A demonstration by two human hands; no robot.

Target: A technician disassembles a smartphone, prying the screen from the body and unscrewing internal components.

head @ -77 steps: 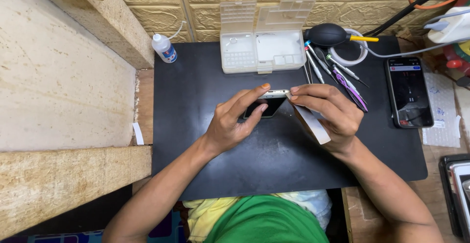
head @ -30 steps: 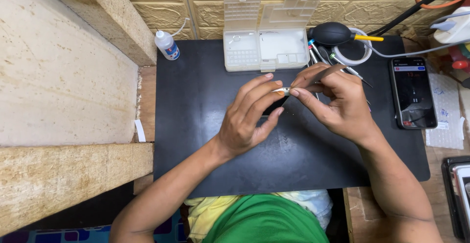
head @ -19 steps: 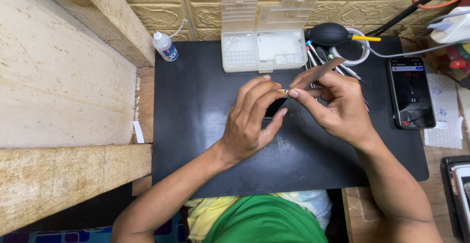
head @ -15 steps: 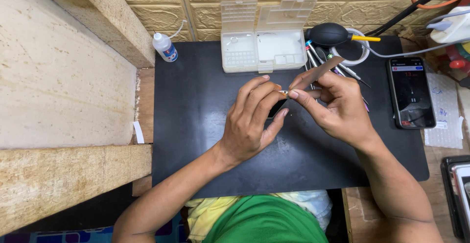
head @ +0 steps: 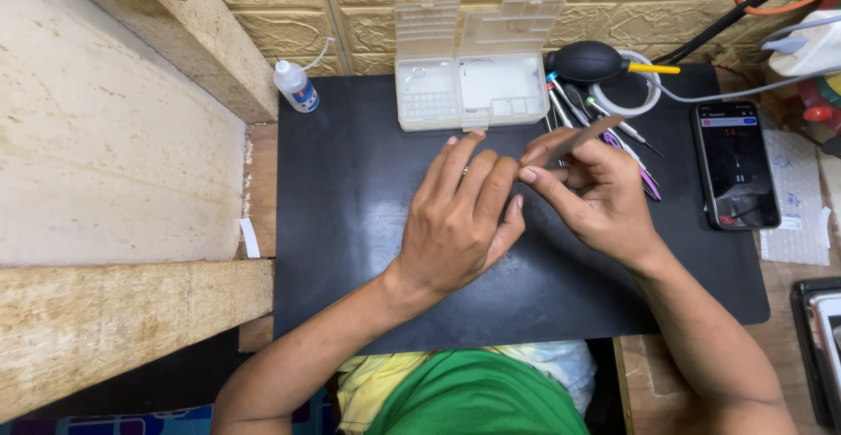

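Black mat (head: 350, 225): hands, left (head: 460, 216), right (head: 591, 194), pinch slim tool (head: 583, 137).

Work mat (head: 350, 251): black, smooth, slight sheen. Parts box (head: 469, 80): translucent white plastic. Left ledge (head: 114, 163): rough pale stone. Blower bulb (head: 589, 61): matt black rubber.

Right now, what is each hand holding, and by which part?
The right hand pinches a thin flat tool at its lower end, between thumb and fingers. The left hand covers a small item that cannot be made out.
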